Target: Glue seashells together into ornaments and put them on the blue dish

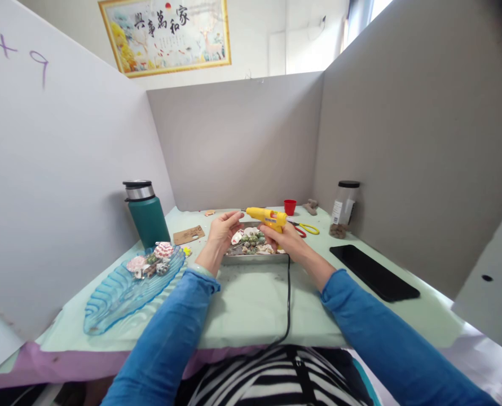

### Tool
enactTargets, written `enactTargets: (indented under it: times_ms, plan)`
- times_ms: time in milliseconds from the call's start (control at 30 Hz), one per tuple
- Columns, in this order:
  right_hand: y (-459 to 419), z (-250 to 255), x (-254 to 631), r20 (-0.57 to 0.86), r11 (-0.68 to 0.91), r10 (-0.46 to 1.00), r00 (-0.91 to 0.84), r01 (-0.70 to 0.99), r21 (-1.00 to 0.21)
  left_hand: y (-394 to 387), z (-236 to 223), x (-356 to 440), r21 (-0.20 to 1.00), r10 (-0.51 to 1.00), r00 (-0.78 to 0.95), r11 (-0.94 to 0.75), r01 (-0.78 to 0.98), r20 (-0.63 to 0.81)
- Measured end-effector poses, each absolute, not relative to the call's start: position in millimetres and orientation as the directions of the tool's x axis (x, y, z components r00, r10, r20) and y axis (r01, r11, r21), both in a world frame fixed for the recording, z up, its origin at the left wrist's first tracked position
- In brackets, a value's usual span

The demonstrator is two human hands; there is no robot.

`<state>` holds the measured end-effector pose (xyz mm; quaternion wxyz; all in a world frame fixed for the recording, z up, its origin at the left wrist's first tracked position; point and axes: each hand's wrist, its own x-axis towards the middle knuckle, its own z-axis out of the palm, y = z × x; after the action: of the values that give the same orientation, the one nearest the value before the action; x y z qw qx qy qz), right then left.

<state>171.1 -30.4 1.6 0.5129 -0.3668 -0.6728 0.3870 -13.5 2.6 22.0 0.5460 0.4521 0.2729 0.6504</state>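
A yellow hot glue gun (267, 216) is gripped in my right hand (288, 239), its nozzle pointing left and its black cord hanging down over the table edge. The fingertips of my left hand (224, 230) are pinched together right by the nozzle; whatever they hold is too small to make out. Under both hands lies a shallow metal tray (257, 259) filled with shells and small stones (253, 241), partly hidden by my hands.
A blue glass dish (115, 307) with shells and a teal bottle (148, 217) stand left, near a brown card (189, 234). Scissors (309, 228), a red cup (290, 207), a clear jar (344, 210) and a black phone (373, 273) are on the right. Grey partitions (238, 146) enclose the table.
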Motion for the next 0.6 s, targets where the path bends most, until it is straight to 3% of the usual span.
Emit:
enactTargets:
  times_ms: [600]
  plan:
    - [-27.6,1.3,171.4,0.406,0.411,0.899,-0.166,-0.005,-0.912,5.4,20.8,-14.5,0.848,0.959,0.016,-0.242,-0.472,0.283]
